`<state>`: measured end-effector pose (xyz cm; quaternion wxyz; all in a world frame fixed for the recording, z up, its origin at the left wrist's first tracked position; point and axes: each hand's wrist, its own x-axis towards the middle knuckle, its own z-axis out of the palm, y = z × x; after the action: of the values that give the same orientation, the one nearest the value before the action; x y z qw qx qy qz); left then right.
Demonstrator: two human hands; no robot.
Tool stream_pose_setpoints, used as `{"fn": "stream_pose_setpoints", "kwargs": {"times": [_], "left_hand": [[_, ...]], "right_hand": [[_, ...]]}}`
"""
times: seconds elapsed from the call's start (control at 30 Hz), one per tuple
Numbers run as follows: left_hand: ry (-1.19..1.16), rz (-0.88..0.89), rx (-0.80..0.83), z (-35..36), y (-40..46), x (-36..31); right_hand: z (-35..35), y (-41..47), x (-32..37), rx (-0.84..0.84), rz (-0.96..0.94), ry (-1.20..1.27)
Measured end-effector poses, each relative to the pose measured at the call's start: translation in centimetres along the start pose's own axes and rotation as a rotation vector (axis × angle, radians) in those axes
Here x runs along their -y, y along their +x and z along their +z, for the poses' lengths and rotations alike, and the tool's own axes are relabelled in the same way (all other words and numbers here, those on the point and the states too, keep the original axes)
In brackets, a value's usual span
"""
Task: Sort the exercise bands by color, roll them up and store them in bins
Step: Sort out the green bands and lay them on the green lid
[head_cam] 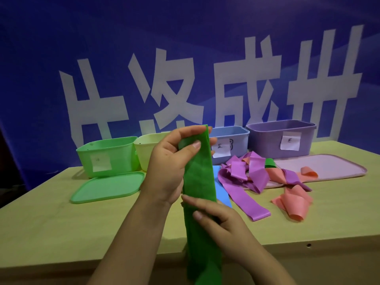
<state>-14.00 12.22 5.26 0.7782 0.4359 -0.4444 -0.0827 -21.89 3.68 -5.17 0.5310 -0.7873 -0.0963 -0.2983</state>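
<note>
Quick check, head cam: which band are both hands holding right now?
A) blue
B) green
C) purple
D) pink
B: the left hand grips the green band near its top and the right hand pinches it lower down; the purple bands lie loose on the table.

Four bins stand in a row along the back of the worktop (61, 223), before a banner (185, 48) with large characters. The leftmost bin (107, 155) has its lid (107, 187) lying flat just in front of it. The second bin (148, 151) touches it on the right, then the third bin (232, 142), then the rightmost bin (281, 138). A second lid (329, 167) lies before the rightmost bin. A heap of loose bands (257, 177) sprawls right of centre, partly on that lid. Nearest the camera, the left hand (166, 167) and right hand (218, 219) hold one band (199, 177) upright, the left hand above the right.
</note>
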Motion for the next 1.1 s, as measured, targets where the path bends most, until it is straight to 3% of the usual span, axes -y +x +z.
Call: {"fn": "stream_pose_setpoints", "kwargs": {"times": [0.37, 0.5, 0.87, 1.1], "left_hand": [[0.031, 0.07, 0.003, -1.1, 1.8, -3.0], [0.01, 0.062, 0.015, -1.5, 2.2, -3.4], [-0.184, -0.067, 0.253, -1.2, 1.5, -3.1], [-0.192, -0.067, 0.317, -1.2, 1.5, -3.8]], "right_hand": [[1.2, -0.8, -1.3, 0.165, 0.093, -0.031], [1.2, -1.1, -1.2, 0.155, 0.057, -0.027], [-0.3, 0.7, 0.3, 0.051, -0.108, 0.079], [-1.8, 0.7, 1.7, 0.139, -0.1, 0.252]]}}
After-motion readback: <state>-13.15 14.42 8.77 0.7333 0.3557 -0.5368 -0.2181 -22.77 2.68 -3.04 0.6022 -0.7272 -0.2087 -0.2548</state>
